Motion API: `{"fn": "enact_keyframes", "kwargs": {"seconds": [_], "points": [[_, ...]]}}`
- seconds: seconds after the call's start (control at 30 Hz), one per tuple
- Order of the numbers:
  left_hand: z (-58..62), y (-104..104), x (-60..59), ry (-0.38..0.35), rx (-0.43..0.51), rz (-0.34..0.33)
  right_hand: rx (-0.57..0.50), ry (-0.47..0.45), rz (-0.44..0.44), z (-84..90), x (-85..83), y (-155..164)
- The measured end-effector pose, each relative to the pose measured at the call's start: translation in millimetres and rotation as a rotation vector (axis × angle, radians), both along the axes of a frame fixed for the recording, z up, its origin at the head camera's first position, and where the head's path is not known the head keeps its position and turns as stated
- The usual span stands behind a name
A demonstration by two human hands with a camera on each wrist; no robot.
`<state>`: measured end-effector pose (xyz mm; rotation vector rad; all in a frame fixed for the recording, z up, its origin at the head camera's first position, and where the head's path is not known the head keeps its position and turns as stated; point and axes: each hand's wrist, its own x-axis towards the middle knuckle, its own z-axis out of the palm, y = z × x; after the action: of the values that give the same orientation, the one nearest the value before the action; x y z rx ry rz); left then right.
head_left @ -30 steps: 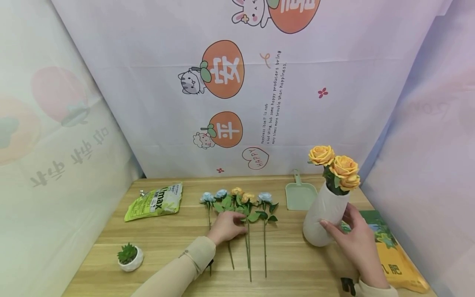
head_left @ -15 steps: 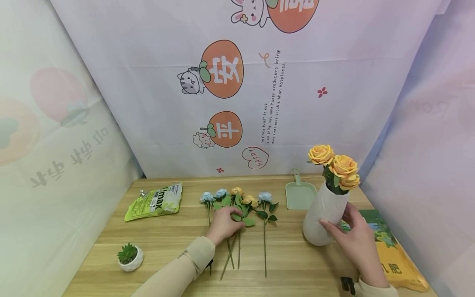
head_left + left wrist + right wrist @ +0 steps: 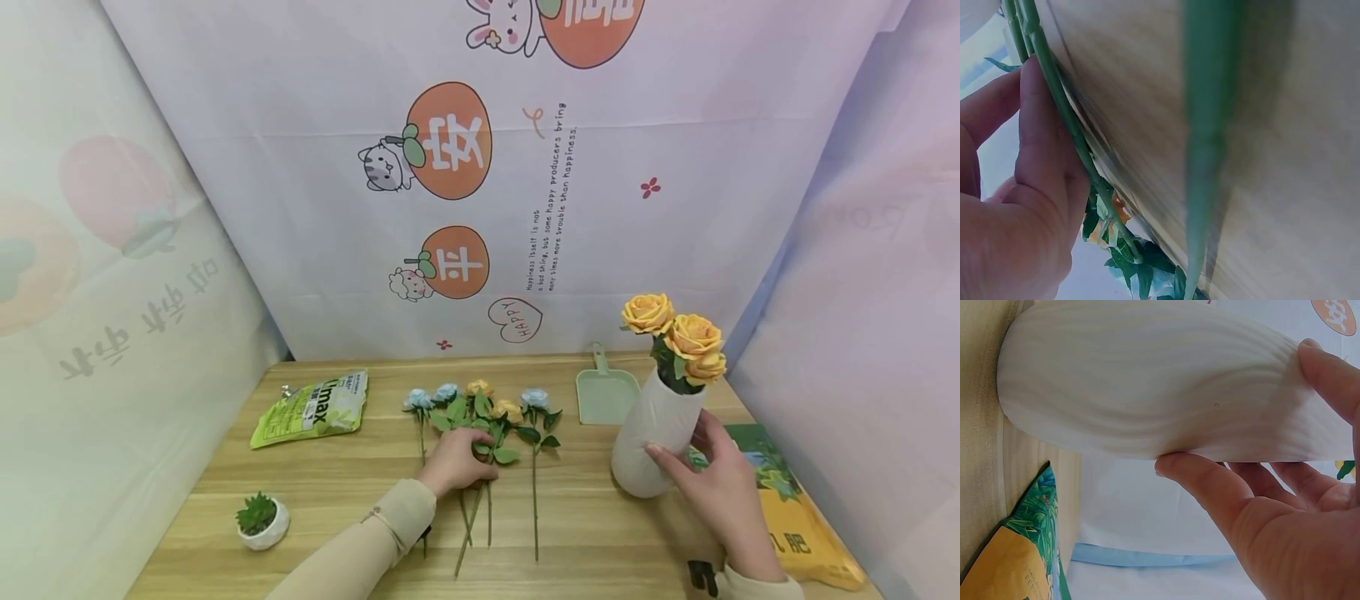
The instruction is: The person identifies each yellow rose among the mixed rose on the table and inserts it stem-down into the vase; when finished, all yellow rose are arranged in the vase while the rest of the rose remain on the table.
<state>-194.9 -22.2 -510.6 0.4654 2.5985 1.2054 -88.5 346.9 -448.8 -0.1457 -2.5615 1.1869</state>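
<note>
Pressed close to the table, my left hand (image 3: 457, 461) pinches the stem of a yellow rose (image 3: 507, 410) among the leaves; its fingertips are partly hidden in the head view. The left wrist view shows my fingers (image 3: 1041, 150) against green stems (image 3: 1063, 103). A second yellow rose (image 3: 478, 387) lies beside it. Blue roses lie at either side, one at the left (image 3: 418, 400) and one at the right (image 3: 535, 398). My right hand (image 3: 712, 487) grips a white ribbed vase (image 3: 651, 446), slightly tilted, which holds yellow roses (image 3: 693, 336).
A green dustpan (image 3: 607, 398) lies behind the vase. Beyond my right hand is a yellow-and-green bag (image 3: 806, 533). To the left are a lime-green pouch (image 3: 315, 408) and a small potted succulent (image 3: 264, 527). A printed cloth (image 3: 337, 275) hangs behind the wooden table.
My left hand has shifted slightly among the yellow roses. Their stems have swung left at the lower ends and now cross other stems. The right hand and vase have stayed put.
</note>
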Motion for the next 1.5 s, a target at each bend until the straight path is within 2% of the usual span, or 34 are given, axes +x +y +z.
{"fn": "enact_keyframes", "kwargs": {"seconds": [0.23,0.43,0.77,0.9,1.17,1.3,1.37,1.5], "points": [[0.4,-3.4,-2.0,-0.041,0.061,0.016,0.011,0.009,-0.004,-0.4,0.3,-0.1],[7.5,-5.1,-6.4,-0.051,0.076,0.009,0.005,0.005,-0.003,-1.2,2.1,-0.2],[37.3,-4.7,-8.1,-0.015,0.119,0.022,0.010,-0.007,-0.007,-0.5,3.2,0.0],[46.4,-3.5,-8.5,-0.050,0.161,0.031,0.016,-0.004,-0.006,0.5,3.1,-0.1],[53.4,-0.9,-9.9,-0.096,0.222,0.060,0.017,0.004,0.002,1.9,1.7,-0.6],[60.1,2.7,-11.3,-0.084,0.288,0.063,0.020,0.013,0.004,1.9,1.1,-0.8],[67.6,6.0,-12.0,-0.059,0.318,0.060,0.020,0.015,0.004,1.4,0.8,-0.7],[85.8,16.8,-15.5,-0.038,0.438,0.058,0.017,0.016,0.005,0.0,0.5,0.0]]}}
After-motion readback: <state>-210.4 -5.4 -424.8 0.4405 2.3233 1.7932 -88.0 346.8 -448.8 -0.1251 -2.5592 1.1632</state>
